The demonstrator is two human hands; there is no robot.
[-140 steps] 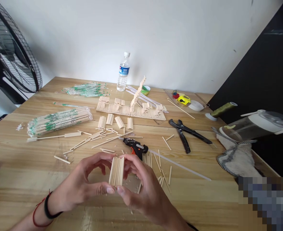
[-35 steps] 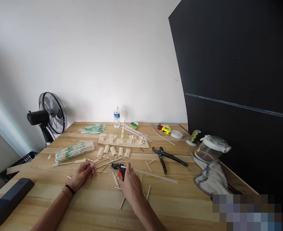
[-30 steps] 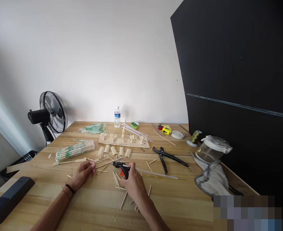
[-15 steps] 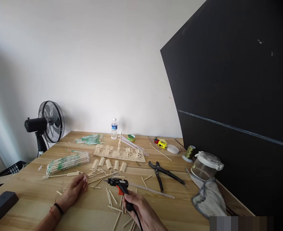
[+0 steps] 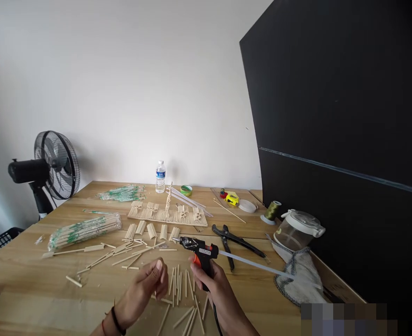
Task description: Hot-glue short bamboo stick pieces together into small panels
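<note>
While a bagged bundle of wood sticks [image 5: 85, 229] lies at L on the bench [image 5: 34, 289], the L hand [image 5: 145, 283] is curled, thumb to fingers, nothing visible in it. Beyond: five small stick panels [image 5: 151, 230], then the stick-built model [image 5: 167, 217]. Loose cut sticks [image 5: 180, 285] lie btwn it & the R hand [image 5: 221, 291], which grips the glue gun [image 5: 206, 252] by its handle above the bench, nozzle [image 5: 175, 240] pointing L, glue stick [image 5: 253, 264] out the back. Step: prob. readying glue; next move likely calls for a stick in the L hand & a steady nozzle.
</note>
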